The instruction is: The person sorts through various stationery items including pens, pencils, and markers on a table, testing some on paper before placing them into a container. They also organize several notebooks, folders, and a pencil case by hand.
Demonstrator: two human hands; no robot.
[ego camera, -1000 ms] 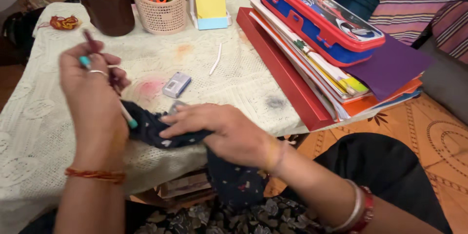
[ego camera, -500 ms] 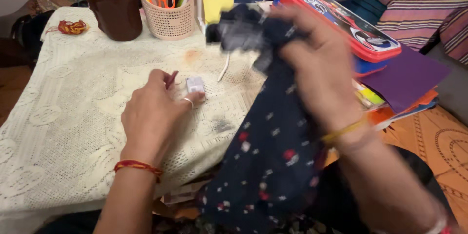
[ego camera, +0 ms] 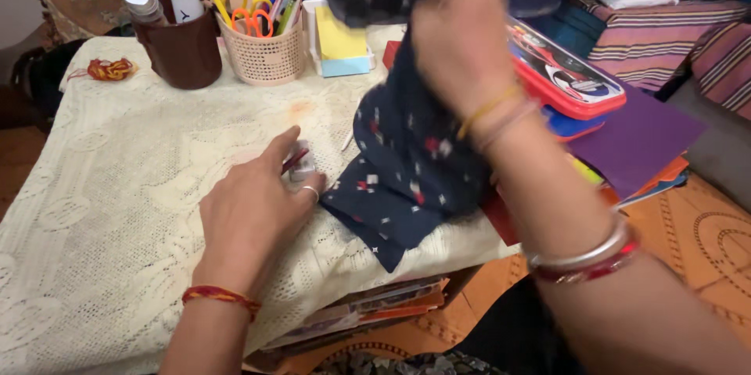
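A: Head view – what's w/ the dark navy cotton cloth w/ small red and white print (ego camera: 407,164)?

B: It hangs from the right hand (ego camera: 458,39), which is raised over the far side of the table and clenched on the cloth's bunched top. Lower end drapes down onto the cream lace tablecloth (ego camera: 117,211), near the table's front edge.

A: Left hand (ego camera: 254,215)?

B: Palm down on the tablecloth, fingers spread, not clenched. Fingertips touch a small white eraser-like block (ego camera: 301,164); a thin reddish pencil-like stick (ego camera: 295,160) lies under/between the fingers – can't tell if it's gripped. Ring on one finger, red thread band at the wrist. Cloth's lower corner is just beside this hand.

A: Round abt?

B: Far edge: brown round cup (ego camera: 184,50) w/ two bottles in it, beige perforated plastic basket (ego camera: 262,50) w/ scissors and pens, yellow sticky-note pad in a white holder (ego camera: 338,39). Red-orange thread bundle (ego camera: 109,70) at the far left corner. Right of the cloth: red and blue pencil case (ego camera: 567,78) on a stack w/ a purple paper sheet (ego camera: 637,140). Books or papers (ego camera: 368,312) show on a shelf under the table front.
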